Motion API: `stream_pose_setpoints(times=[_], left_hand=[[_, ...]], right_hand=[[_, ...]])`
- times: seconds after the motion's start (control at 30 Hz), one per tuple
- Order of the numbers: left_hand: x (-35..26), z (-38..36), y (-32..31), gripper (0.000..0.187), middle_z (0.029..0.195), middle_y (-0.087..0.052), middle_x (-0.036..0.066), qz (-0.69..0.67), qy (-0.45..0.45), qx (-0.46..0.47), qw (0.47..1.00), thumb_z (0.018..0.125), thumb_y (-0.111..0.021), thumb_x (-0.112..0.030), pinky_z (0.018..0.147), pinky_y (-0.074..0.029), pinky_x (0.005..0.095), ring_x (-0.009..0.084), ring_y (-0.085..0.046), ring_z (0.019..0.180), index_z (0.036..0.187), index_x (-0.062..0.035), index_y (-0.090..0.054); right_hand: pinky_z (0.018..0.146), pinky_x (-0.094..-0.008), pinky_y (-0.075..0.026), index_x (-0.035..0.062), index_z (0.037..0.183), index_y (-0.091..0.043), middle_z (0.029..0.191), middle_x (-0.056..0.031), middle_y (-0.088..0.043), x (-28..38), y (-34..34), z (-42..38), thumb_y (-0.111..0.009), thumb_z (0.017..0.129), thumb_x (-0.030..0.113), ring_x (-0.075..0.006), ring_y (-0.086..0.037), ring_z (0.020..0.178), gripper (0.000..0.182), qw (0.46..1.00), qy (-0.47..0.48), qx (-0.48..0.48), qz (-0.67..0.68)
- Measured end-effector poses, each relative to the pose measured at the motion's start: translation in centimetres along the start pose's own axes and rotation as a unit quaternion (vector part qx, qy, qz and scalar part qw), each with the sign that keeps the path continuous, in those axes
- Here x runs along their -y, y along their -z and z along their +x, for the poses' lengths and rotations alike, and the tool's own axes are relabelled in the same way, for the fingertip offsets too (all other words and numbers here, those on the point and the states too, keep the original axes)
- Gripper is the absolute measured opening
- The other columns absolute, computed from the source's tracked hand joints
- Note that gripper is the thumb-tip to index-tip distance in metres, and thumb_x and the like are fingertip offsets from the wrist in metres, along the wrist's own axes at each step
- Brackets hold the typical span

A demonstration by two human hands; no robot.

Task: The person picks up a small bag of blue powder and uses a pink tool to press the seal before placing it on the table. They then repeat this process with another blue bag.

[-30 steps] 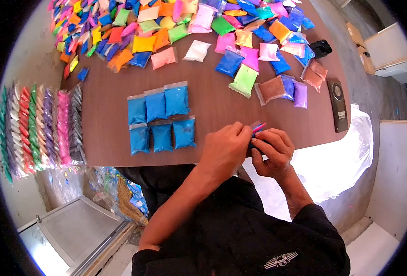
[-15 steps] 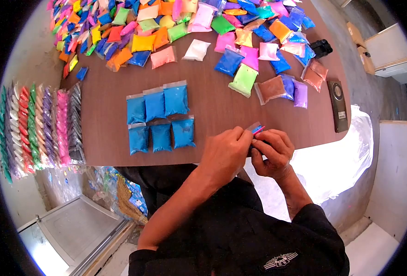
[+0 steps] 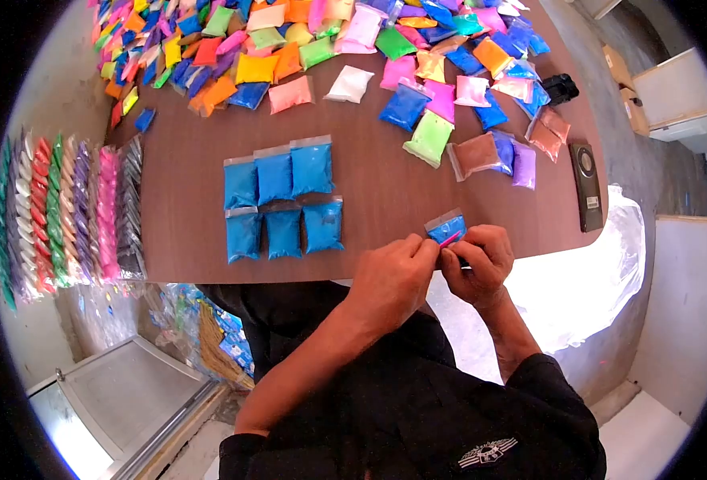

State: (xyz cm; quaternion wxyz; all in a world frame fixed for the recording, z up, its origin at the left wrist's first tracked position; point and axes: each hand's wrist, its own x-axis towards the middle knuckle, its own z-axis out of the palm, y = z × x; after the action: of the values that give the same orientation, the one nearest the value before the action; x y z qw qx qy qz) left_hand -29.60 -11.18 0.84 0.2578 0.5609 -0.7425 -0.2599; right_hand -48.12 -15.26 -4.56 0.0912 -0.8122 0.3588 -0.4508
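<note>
Near the table's front edge, a small clear packet with blue filling is pinched between my two hands. My left hand grips its left side with closed fingers. On the right, my right hand holds the other side with thumb and fingers. A thin pink stick-like piece lies slanted across the packet between the fingertips. The packet's lower part is hidden by my fingers. To the left, several flat blue packets lie in two rows on the brown table.
A heap of colourful packets covers the far side of the table. Twisted coloured bundles in clear wrap line the left edge. At the right edge lie a dark flat device and a black object. White plastic sheeting hangs beyond.
The blue packet now shows more, its top edge raised above my fingers and facing up. My hands have shifted slightly, still together on it. The view has moved a little.
</note>
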Motion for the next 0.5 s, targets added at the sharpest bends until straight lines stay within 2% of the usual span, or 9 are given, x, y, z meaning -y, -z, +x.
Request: stream_pose_setpoints(times=[0.23, 0.4, 0.5], left_hand=[[2.4, 1.3, 0.4, 0.005, 0.081, -0.062, 0.014, 0.075, 0.01, -0.042, 0.996, 0.089, -0.065, -0.007, 0.063, -0.054, 0.0456, 0.0353, -0.067, 0.075, 0.089, -0.0053, -0.061], [0.4, 0.0, 0.0, 0.007, 0.084, -0.064, 0.015, -0.028, -0.006, -0.024, 0.999, 0.09, -0.067, -0.008, 0.063, -0.054, 0.0451, 0.0359, -0.067, 0.076, 0.095, -0.0046, -0.064], [1.1, -0.2, -0.8, 0.008, 0.083, -0.064, 0.015, -0.016, -0.006, -0.007, 1.0, 0.09, -0.067, -0.008, 0.063, -0.054, 0.0449, 0.0359, -0.067, 0.075, 0.095, -0.0037, -0.062]], right_hand=[[0.066, -0.0362, -0.051, 0.0096, 0.082, -0.068, 0.084, -0.0042, -0.063, 0.0, -0.2, 0.0, -0.082, 0.074, 0.01, -0.0236, -0.061, 0.077, 0.016, 1.0, -0.006, 0.001, -0.01], [0.064, -0.0357, -0.051, 0.0089, 0.081, -0.07, 0.084, -0.0042, -0.063, 0.2, -0.1, 0.0, -0.084, 0.076, 0.016, -0.023, -0.061, 0.077, 0.017, 1.0, -0.028, 0.002, -0.014], [0.065, -0.0357, -0.052, 0.0086, 0.083, -0.071, 0.085, -0.0049, -0.063, 0.1, -0.3, -0.2, -0.085, 0.078, 0.019, -0.0233, -0.061, 0.077, 0.018, 0.999, -0.03, -0.005, -0.014]])
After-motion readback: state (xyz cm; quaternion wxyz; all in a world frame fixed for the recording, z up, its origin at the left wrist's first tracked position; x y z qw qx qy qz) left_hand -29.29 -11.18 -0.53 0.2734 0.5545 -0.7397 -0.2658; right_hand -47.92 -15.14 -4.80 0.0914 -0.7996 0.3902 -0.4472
